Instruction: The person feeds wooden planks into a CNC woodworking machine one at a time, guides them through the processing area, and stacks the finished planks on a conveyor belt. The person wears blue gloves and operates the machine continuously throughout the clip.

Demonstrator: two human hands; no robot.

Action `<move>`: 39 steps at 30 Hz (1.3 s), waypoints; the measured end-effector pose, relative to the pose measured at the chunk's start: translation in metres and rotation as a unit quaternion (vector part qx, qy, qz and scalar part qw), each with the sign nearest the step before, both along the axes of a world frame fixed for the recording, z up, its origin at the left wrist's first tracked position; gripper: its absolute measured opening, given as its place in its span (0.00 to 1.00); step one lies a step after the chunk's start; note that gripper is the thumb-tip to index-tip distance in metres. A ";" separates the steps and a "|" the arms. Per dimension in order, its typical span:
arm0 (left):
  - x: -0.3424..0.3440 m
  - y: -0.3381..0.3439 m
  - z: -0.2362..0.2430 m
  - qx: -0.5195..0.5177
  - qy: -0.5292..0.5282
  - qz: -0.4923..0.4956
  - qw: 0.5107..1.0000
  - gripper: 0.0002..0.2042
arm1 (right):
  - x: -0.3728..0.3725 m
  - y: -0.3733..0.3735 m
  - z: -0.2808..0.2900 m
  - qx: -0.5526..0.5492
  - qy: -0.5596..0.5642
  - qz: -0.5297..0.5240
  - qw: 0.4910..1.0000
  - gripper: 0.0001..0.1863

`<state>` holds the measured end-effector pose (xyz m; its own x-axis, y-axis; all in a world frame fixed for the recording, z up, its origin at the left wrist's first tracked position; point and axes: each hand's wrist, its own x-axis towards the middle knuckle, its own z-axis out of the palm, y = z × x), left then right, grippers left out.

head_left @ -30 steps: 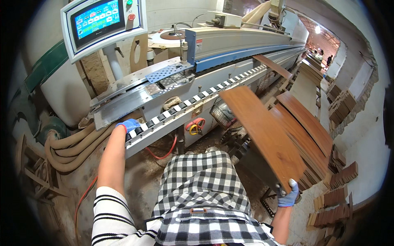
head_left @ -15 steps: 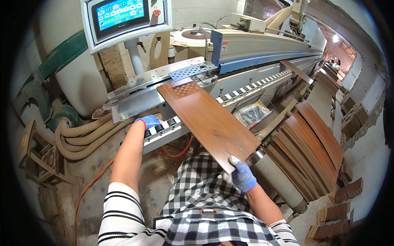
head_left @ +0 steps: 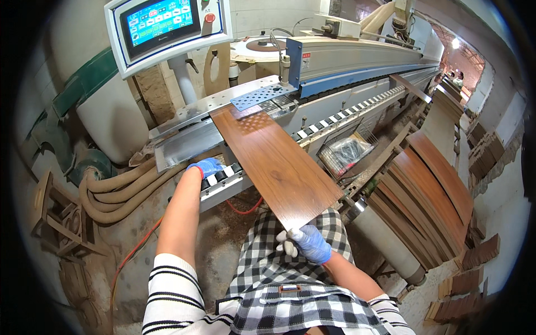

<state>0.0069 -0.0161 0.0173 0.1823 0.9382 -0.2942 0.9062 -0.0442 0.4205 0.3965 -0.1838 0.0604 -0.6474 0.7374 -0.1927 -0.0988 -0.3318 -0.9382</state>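
Note:
A long brown wood-grain board [head_left: 279, 173] slants across the middle, its far end under a perforated blue plate [head_left: 262, 96] on the machine. My right hand [head_left: 307, 244], in a blue and white glove, is closed at the board's near corner, thumb on top and fingers curled below. My left hand [head_left: 206, 167], also gloved in blue, lies on the end of a rail of black and white rollers [head_left: 223, 177]. Its fingers reach over the rail, partly hidden. The board crosses above this rail, left of the metal table edge.
A control panel with a lit screen [head_left: 162, 25] stands at upper left. Several stacked boards [head_left: 424, 195] rest on a roller frame to the right. A wire basket [head_left: 347, 156] hangs beside the rail. Thick hoses [head_left: 120, 192] and a wooden stool [head_left: 61, 218] are at left.
The board's near end has shifted left and slightly toward me, with my right hand moving the same way. My left hand stays on the rail. The view has turned slightly.

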 end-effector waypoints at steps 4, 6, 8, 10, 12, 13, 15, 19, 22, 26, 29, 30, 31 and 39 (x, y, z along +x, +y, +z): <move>0.009 -0.007 0.016 -0.038 -0.017 0.022 0.999 0.21 | -0.001 -0.003 -0.010 -0.002 0.009 -0.047 0.999 0.25; 0.008 -0.002 0.010 -0.033 -0.022 0.015 0.999 0.21 | -0.001 -0.003 -0.010 -0.001 0.011 -0.054 0.998 0.25; 0.003 -0.002 0.006 -0.031 -0.032 0.020 0.999 0.23 | -0.001 -0.005 -0.008 0.000 0.013 -0.062 0.998 0.24; 0.003 -0.004 0.005 -0.036 -0.024 0.041 0.998 0.24 | -0.001 -0.005 -0.006 0.000 0.015 -0.078 0.997 0.24; 0.000 0.000 0.001 -0.024 -0.019 0.028 0.999 0.26 | 0.003 -0.001 -0.006 -0.002 0.010 -0.096 0.995 0.25; -0.003 0.002 -0.003 -0.015 -0.010 0.026 0.999 0.23 | 0.005 0.000 -0.006 -0.001 0.008 -0.102 0.995 0.25; -0.011 0.005 -0.012 0.004 0.007 0.024 1.000 0.17 | 0.010 0.005 -0.011 -0.002 0.012 -0.119 0.993 0.24; 0.006 0.002 0.002 0.008 0.008 0.024 1.000 0.17 | 0.021 0.017 -0.012 0.051 0.013 -0.196 0.979 0.28; 0.002 0.005 -0.002 0.024 0.049 0.010 0.998 0.18 | 0.030 0.027 -0.003 0.042 0.004 -0.239 0.970 0.28; -0.002 0.009 -0.007 0.022 0.036 -0.003 0.999 0.20 | 0.047 0.045 -0.008 0.035 0.027 -0.279 0.959 0.24; -0.001 0.011 -0.007 0.024 0.033 -0.001 0.999 0.19 | 0.061 0.061 -0.013 0.016 0.009 -0.296 0.955 0.24; -0.002 0.011 -0.009 0.023 0.032 0.000 0.999 0.19 | 0.065 0.066 -0.017 0.014 0.016 -0.304 0.953 0.24; -0.003 0.012 -0.010 0.021 0.031 0.001 0.999 0.19 | 0.068 0.070 -0.016 0.015 0.029 -0.320 0.947 0.24; -0.029 0.023 -0.033 0.007 -0.024 -0.010 1.000 0.17 | 0.106 0.118 -0.011 0.006 0.089 -0.373 0.924 0.22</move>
